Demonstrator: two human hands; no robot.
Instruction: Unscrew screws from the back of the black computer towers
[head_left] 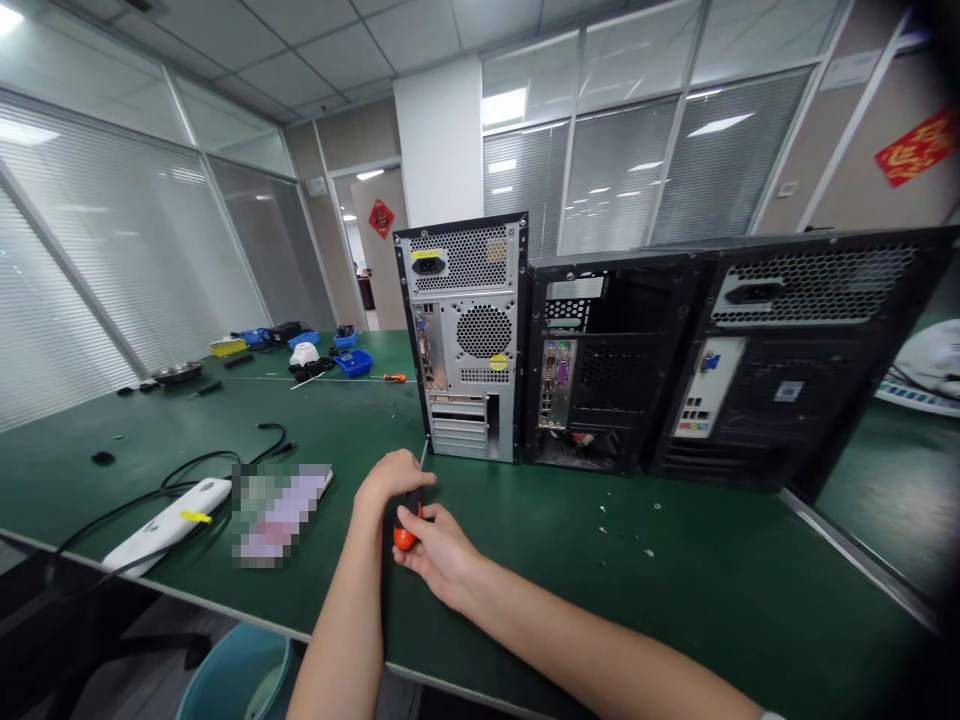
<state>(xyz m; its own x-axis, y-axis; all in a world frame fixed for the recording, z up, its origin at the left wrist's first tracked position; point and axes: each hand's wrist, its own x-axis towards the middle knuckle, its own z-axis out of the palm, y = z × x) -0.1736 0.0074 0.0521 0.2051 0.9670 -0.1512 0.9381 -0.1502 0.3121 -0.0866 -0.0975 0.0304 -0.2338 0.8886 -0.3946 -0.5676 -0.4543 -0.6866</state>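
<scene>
My left hand (pixel 391 482) is closed over the black grip of a screwdriver (pixel 406 528) with an orange butt end. My right hand (pixel 437 552) pinches that orange end from below. The thin shaft points up toward the lower left corner of a silver computer case (pixel 466 340) standing upright with its rear panel facing me. Both hands hover just above the green table (pixel 675 580), right in front of that case.
Two black computer cases (pixel 600 365) (pixel 810 360) stand to the right of the silver one. Small screws (pixel 626 525) lie scattered before them. At left lie a white power strip (pixel 169 525), black cables and a blurred flat object (pixel 279 512). Blue bins (pixel 352 362) and tools sit further back. A teal bucket (pixel 236 675) is under the table edge.
</scene>
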